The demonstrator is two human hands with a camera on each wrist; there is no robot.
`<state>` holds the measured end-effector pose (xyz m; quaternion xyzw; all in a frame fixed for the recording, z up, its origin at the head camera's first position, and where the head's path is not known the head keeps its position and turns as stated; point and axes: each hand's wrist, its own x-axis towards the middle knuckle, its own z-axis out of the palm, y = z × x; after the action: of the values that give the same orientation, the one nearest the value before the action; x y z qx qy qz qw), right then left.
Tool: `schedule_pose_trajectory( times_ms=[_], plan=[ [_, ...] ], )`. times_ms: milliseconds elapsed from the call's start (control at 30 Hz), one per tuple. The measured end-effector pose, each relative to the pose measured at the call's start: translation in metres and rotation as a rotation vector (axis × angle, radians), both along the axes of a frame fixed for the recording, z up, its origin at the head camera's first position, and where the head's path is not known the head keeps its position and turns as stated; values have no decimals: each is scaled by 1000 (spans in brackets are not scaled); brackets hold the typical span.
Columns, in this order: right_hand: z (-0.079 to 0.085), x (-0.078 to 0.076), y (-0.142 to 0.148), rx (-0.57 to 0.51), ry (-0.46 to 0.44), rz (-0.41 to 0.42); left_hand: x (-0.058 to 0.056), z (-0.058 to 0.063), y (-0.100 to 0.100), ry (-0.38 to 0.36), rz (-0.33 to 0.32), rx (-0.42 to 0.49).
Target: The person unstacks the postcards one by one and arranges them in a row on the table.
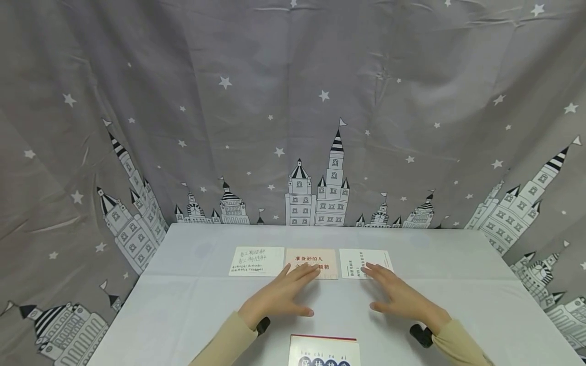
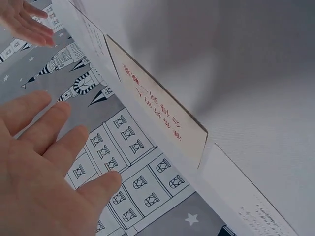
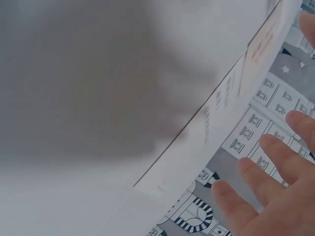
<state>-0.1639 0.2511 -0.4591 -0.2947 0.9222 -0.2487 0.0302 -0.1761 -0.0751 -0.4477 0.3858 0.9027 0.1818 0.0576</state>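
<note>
Three cards lie in a row across the table. The left one is a white card (image 1: pixel 257 261) with handwritten lines, the middle one a peach card (image 1: pixel 327 259) with red characters, the right one a white card (image 1: pixel 354 256) with dark print. My left hand (image 1: pixel 285 292) hovers with fingers spread, overlapping the middle card's lower edge in the head view; nothing is in it. Over the lower part of the right card my right hand (image 1: pixel 398 295) is likewise spread and holds nothing. Both wrist views show the fingers apart and relaxed, above the table.
A stack of cards (image 1: pixel 324 351) with blue round print and a red edge lies at the table's near side, partly cut off by the frame. The table (image 1: pixel 192 295) has a white cover. Behind it hangs a grey curtain (image 1: pixel 256 122) printed with castles and stars.
</note>
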Motion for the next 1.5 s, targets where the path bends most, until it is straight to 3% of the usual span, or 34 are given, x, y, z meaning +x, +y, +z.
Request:
schedule_pose_trajectory(
  times_ms=[100, 567, 733, 967, 1267, 1500],
  plan=[
    [1, 6, -3, -10, -1, 9, 6, -1, -5, 8, -14, 19],
    [6, 30, -18, -14, 23, 41, 33, -8, -20, -81, -22, 26],
    [6, 38, -22, -11, 16, 43, 41, -8, -21, -75, -36, 31],
    [4, 52, -26, -11, 76, 72, 53, -7, -23, -51, -60, 51],
    [4, 71, -33, 20, 30, 75, 67, -14, -24, -12, -84, 50],
    [-1, 78, -38, 18, 77, 119, 79, -16, -24, -105, -43, 80]
  ],
)
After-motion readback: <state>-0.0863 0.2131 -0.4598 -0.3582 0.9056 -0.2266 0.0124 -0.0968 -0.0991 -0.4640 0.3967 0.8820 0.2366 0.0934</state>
